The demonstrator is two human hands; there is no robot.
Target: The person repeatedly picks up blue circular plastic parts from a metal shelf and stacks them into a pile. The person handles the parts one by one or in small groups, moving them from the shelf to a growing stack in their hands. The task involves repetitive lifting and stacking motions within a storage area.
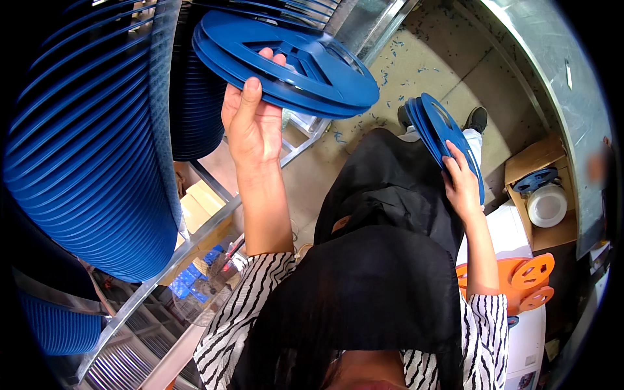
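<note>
My left hand (255,127) is raised at the upper left, its fingers hooked through the cut-out centre of a few stacked blue plastic reels (325,88). The thumb presses on the near rim, and the discs lie nearly flat. On the right, my right hand (463,182) grips another small stack of blue plastic reels (429,123), held on edge beside my black apron (383,279). Its fingers reach over the outer face; the thumb is hidden. Just left of my left hand, long rows of blue discs (91,175) hang close together on a metal rack.
The rack's metal rail (195,240) runs diagonally at the left. Blue scraps lie over the floor (448,78). At the right are a cardboard box (559,237) holding a white roll, orange reels (520,279) on a white surface, and a curved-looking metal table edge (552,65).
</note>
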